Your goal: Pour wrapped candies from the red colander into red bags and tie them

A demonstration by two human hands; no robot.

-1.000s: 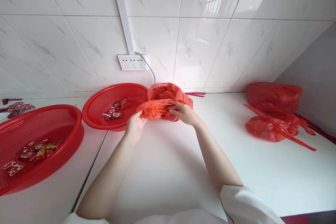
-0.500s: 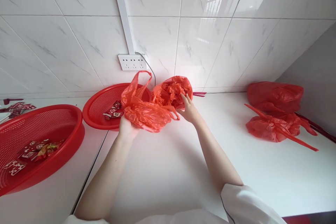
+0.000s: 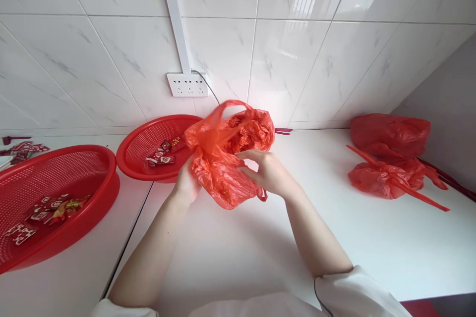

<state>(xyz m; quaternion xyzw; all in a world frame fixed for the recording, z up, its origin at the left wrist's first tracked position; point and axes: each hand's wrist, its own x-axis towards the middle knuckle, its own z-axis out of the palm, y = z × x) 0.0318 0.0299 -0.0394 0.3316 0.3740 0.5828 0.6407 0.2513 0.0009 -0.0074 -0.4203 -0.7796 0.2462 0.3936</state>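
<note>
A crumpled red plastic bag hangs in front of me over the white counter, its handle loop sticking up. My left hand holds the bag from its left side, with the fingers partly hidden behind the plastic. On the bag's right, my right hand has its thumb and fingers apart, the fingertips close to the plastic. Behind the held bag, another red bag lies bunched against the tiled wall.
Two red baskets, a round one and a larger one, hold small wrapped packets on the left. Tied red bags lie at the right. A socket strip with a cable is on the wall.
The held bag has moved right and a little nearer to me with my left hand. My right hand has come back from the bunched bag by the wall to the held bag's side.
</note>
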